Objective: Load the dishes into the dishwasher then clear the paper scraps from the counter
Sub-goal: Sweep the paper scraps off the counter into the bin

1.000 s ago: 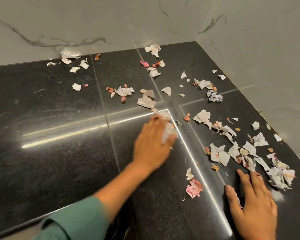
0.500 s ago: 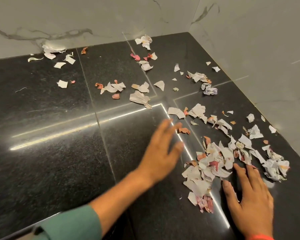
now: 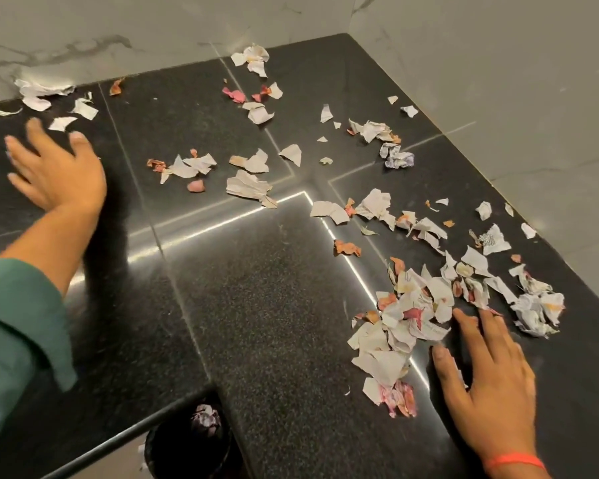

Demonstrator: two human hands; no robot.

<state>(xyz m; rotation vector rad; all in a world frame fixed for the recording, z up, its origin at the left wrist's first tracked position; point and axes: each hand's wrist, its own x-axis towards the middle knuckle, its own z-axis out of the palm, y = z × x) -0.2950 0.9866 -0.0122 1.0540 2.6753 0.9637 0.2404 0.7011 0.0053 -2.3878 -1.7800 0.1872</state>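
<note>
Torn white and pink paper scraps lie all over the black granite counter. A swept-together pile of scraps sits at the right, just left of my right hand, which lies flat and open on the counter with its fingertips touching the pile. My left hand is spread open at the far left, near a small group of white scraps by the back wall. More scraps lie scattered across the middle and back. No dishes or dishwasher are in view.
Marble walls close the counter at the back and right, forming a corner. Below the counter's front edge stands a dark bin with crumpled paper inside. A crumpled ball of paper lies near the right wall.
My left hand has left the pile it pushed toward my right hand and swung far left toward the back-left scraps. My right hand has stayed beside the pile.
</note>
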